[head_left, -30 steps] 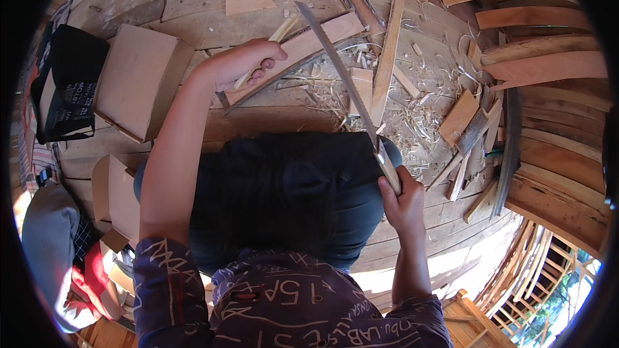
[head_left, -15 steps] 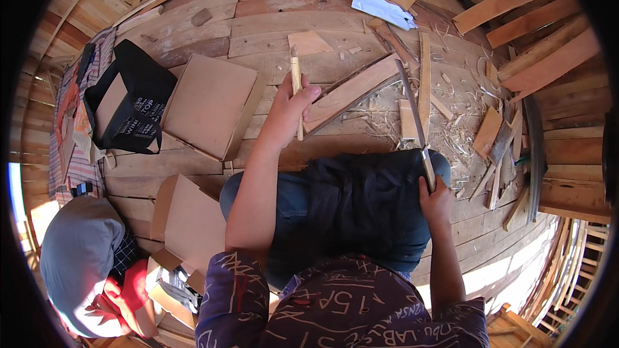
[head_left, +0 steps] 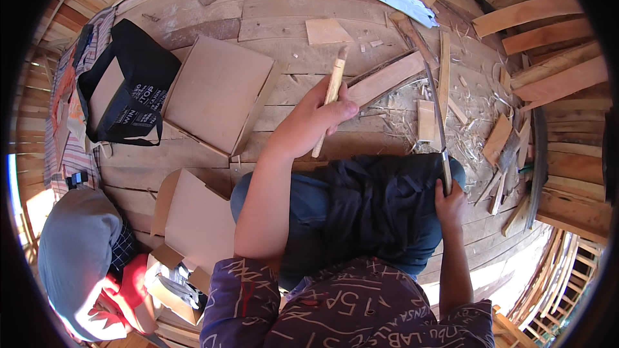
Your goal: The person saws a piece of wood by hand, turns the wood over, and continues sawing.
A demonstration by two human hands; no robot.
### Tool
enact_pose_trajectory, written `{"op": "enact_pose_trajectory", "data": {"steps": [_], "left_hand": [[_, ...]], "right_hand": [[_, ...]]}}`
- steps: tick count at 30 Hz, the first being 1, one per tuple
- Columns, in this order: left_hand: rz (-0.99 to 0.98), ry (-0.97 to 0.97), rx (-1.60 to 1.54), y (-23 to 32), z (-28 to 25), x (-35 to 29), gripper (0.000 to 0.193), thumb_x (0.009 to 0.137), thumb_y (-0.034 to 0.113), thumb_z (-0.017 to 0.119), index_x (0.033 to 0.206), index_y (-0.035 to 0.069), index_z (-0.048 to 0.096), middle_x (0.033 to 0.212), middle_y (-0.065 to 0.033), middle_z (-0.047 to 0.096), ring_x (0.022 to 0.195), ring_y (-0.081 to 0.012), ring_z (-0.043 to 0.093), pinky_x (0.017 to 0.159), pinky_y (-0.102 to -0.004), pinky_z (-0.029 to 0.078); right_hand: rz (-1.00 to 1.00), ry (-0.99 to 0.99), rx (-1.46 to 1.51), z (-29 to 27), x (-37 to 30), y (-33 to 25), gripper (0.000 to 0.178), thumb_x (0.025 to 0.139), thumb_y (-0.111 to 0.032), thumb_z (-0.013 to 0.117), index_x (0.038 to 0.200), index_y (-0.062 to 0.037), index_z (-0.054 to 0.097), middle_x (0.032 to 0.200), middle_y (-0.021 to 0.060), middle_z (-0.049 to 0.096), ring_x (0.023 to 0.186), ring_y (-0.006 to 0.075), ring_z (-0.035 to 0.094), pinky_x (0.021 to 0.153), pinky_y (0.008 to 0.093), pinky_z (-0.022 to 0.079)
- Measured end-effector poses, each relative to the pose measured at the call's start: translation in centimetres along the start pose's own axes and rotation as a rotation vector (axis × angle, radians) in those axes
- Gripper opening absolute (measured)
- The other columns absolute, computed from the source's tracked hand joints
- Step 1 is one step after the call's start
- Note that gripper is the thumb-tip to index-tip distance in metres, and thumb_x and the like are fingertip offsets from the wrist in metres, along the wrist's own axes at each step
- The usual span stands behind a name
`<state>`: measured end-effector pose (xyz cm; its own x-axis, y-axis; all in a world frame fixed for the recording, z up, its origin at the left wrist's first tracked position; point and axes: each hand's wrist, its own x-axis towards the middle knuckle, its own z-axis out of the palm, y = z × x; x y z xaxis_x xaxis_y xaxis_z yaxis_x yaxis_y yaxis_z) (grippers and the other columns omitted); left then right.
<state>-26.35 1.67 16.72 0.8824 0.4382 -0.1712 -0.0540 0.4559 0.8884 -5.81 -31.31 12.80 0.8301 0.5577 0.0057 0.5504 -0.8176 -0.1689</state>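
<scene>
My left hand (head_left: 325,115) is closed around a pale, whittled wooden stick (head_left: 336,78), raised in front of my lap. The stick's upper end leans to the right and its lower end pokes out below my fist. At my right knee, my right hand (head_left: 451,205) grips the handle of a long, narrow-bladed knife (head_left: 436,106). Its blade points away from me, over the floor. Beyond my left hand, a wooden plank (head_left: 390,79) with a dark edge lies slanted. Dark cloth (head_left: 371,209) covers my lap.
Wood shavings (head_left: 403,125) and offcuts litter the floor around the knife. Left of me are a cardboard box (head_left: 222,90), a black bag (head_left: 132,100) and an open carton (head_left: 200,212). A grey cloth-covered bundle (head_left: 77,245) sits nearer. Planks (head_left: 564,80) lean at right.
My left hand has moved right, and the stick has turned from nearly upright to leaning right. The whole view has shifted a little; my right hand still holds the knife at my knee.
</scene>
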Motion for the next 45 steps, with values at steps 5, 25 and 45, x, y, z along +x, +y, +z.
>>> {"op": "enact_pose_trajectory", "data": {"steps": [5, 25, 45], "left_hand": [[-0.163, -0.379, 0.595, 0.7, -0.6, -0.7, 0.071, 0.077, 0.053, 0.071, 0.117, -0.003, 0.056, 0.088, -0.0133, 0.062, 0.084, -0.0218, 0.06, 0.076, -0.0336, 0.047], [-0.266, -0.565, 0.563, 0.6, -1.0, -0.8, 0.076, 0.065, 0.057, 0.077, 0.107, -0.002, 0.057, 0.082, -0.0111, 0.058, 0.075, -0.0217, 0.055, 0.067, -0.0346, 0.044], [-0.278, -0.559, 0.541, 0.2, -0.6, -0.7, 0.072, 0.065, 0.051, 0.078, 0.109, -0.001, 0.056, 0.081, -0.0113, 0.062, 0.072, -0.0227, 0.059, 0.065, -0.0349, 0.047]], "right_hand": [[-0.028, -0.005, 0.012, 0.4, 0.2, -0.1, 0.035, 0.087, -0.033, 0.068, 0.072, -0.002, 0.06, 0.057, 0.0232, 0.059, 0.058, 0.045, 0.062, 0.053, 0.0518, 0.048], [0.014, -0.077, 0.057, 0.7, 0.8, 0.3, 0.033, 0.086, -0.031, 0.07, 0.072, -0.0026, 0.061, 0.052, 0.0146, 0.056, 0.047, 0.0346, 0.058, 0.047, 0.0422, 0.044], [0.01, -0.087, 0.081, 0.8, 0.8, 0.7, 0.032, 0.086, -0.027, 0.071, 0.071, -0.001, 0.06, 0.051, 0.0149, 0.053, 0.045, 0.0335, 0.056, 0.046, 0.0417, 0.041]]}}
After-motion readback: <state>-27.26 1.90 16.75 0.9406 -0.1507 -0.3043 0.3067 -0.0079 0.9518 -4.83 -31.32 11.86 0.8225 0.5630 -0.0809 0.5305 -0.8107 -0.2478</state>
